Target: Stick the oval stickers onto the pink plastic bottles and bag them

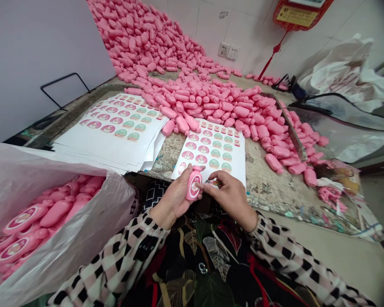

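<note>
My left hand (173, 198) is closed around a small pink plastic bottle (193, 184), held upright over my lap at the table's near edge. A round label shows on the bottle's front. My right hand (227, 194) is beside it, fingers pinched against the bottle's label side, and something small and greenish shows between the fingers. Just beyond both hands lies a sticker sheet (214, 149) with rows of round pink and green labels.
A large heap of pink bottles (211, 102) covers the worn table (269, 179) and climbs the back wall. A stack of sticker sheets (115, 128) lies at left. A clear plastic bag (92, 230) of labelled bottles sits at my left. More bags are at right.
</note>
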`<state>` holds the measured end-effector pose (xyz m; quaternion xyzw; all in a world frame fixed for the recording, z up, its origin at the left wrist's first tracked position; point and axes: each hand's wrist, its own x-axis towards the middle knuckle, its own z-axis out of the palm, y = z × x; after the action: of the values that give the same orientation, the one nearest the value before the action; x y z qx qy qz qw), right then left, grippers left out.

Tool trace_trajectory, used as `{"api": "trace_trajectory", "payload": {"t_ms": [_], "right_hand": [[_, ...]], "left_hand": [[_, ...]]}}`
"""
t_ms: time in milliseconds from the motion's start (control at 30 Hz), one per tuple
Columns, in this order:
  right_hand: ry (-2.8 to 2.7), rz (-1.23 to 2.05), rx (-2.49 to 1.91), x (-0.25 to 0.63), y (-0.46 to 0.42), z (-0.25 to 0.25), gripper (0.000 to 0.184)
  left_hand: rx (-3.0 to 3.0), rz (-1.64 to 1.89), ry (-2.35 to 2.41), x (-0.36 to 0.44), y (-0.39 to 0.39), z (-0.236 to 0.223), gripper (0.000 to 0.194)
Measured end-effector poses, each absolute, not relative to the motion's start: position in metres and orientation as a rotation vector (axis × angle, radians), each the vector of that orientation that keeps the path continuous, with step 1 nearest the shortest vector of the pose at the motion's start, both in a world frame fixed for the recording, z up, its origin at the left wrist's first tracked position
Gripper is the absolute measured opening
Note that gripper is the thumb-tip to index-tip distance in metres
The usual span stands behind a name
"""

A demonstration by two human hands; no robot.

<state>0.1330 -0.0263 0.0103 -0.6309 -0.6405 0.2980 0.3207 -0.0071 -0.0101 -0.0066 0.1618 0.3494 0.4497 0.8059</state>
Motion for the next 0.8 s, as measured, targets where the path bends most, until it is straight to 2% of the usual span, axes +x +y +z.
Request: {"api": "trace_trajectory", "payload": {"t_ms": [133, 267, 500, 633, 733, 800], "right_hand": [[-1.190, 1.497, -1.337, 0.128, -0.018, 0.004, 0.037], [-0.975, 1.702, -1.167, 0.122, -0.020, 0.004, 0.031], [-0.969, 1.595, -1.134, 0.121, -0.025, -0.003, 0.029], [-1.127, 1.507, -1.202, 0.127, -0.022, -0.007, 0.030], [-1.341, 1.284, -1.404, 0.155, -0.012, -0.008, 0.028], [-1.498, 0.978, -1.605, 0.189, -0.002, -0.007, 0.025]], "left_hand": [[0.411, 0.924, 0.785, -0.002, -0.012, -0.006, 0.038], [0.525, 0.841, 0.835, -0.002, -0.016, 0.000, 0.050], [0.899, 0.938, 0.810, -0.002, -0.027, 0.001, 0.033], [0.880, 0.997, 0.897, -0.003, -0.027, -0.002, 0.035], [0.872, 1.072, 1.019, -0.023, -0.032, 0.013, 0.035], [0.898, 1.130, 1.165, -0.048, -0.040, 0.029, 0.035]]}}
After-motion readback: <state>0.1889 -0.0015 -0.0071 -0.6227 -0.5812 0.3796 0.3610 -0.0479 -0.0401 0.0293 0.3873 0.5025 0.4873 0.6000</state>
